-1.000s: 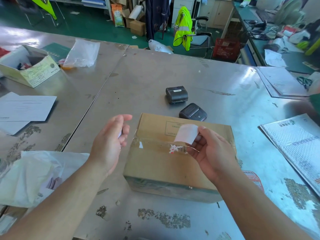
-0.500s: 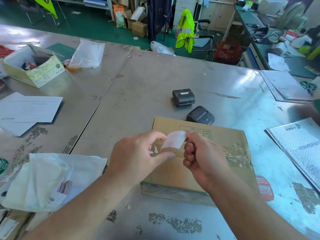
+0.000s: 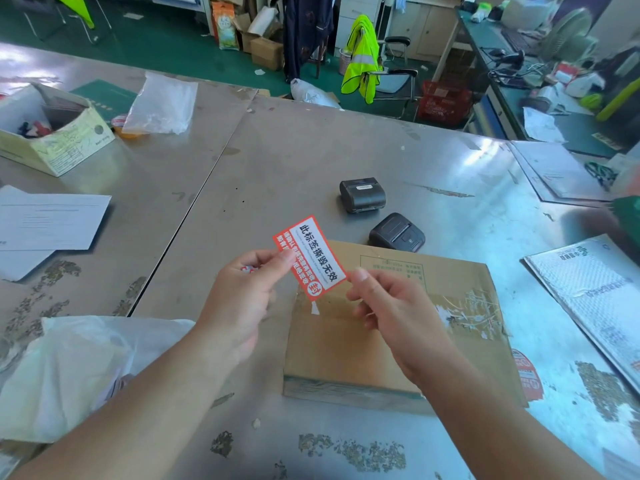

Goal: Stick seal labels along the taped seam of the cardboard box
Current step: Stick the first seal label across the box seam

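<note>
Label, head view: red-and-white, held in the air above the far-left corner of the box, not yet stuck. The box sits near the counter's near edge. On the visible stretch of its taped seam we see no label, so we judge every placement outstanding. Left hand pinches the label's left edge, fingers curled; right hand pinches its lower right corner.
</note>
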